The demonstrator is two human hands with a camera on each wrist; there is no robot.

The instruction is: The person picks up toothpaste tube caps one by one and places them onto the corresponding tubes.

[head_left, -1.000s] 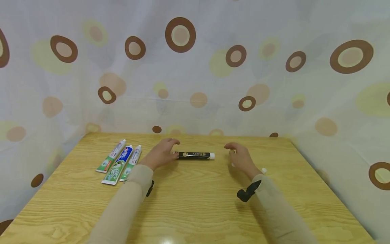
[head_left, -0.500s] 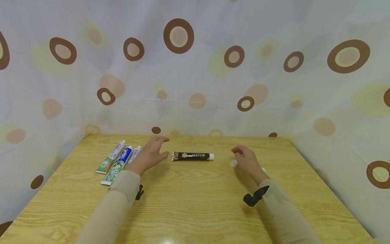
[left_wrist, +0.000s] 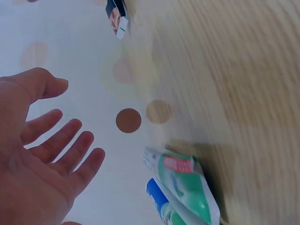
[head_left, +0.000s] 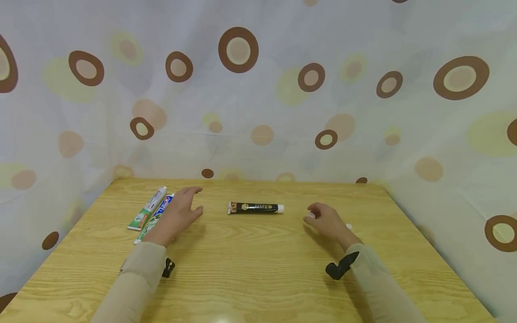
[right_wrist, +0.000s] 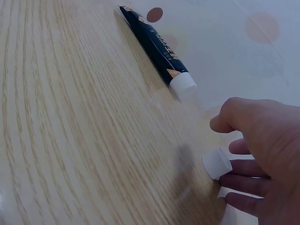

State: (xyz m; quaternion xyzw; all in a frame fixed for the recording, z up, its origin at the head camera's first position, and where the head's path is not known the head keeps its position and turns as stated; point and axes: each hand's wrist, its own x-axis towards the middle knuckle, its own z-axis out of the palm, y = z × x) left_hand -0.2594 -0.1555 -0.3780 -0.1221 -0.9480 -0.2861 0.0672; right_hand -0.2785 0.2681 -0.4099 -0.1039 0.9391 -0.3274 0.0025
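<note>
My left hand [head_left: 177, 215], fingers spread and thumb apart, is over the group of toothpaste tubes at the left. A silver-and-green toothpaste tube [head_left: 148, 208] and a blue-and-green one [head_left: 155, 220] show beside it; a third is hidden behind the hand. A black toothpaste tube [head_left: 255, 208] with a white cap [right_wrist: 183, 85] lies across the middle, touched by neither hand. My right hand [head_left: 328, 222] has its thumb and fingers loosely bent around a loose white cap [right_wrist: 216, 163]. The fingertips are right at the cap, while the thumb stands apart from it.
Another small white cap [head_left: 349, 226] lies behind my right wrist. The wooden table [head_left: 250, 269] ends at a patterned curtain [head_left: 262, 98] at the back and both sides. Each wrist carries a black camera mount [head_left: 341, 265].
My left hand has left the black tube and moved left, over the other tubes. My right hand has shifted slightly right and come around the loose cap. The black tube has stayed put.
</note>
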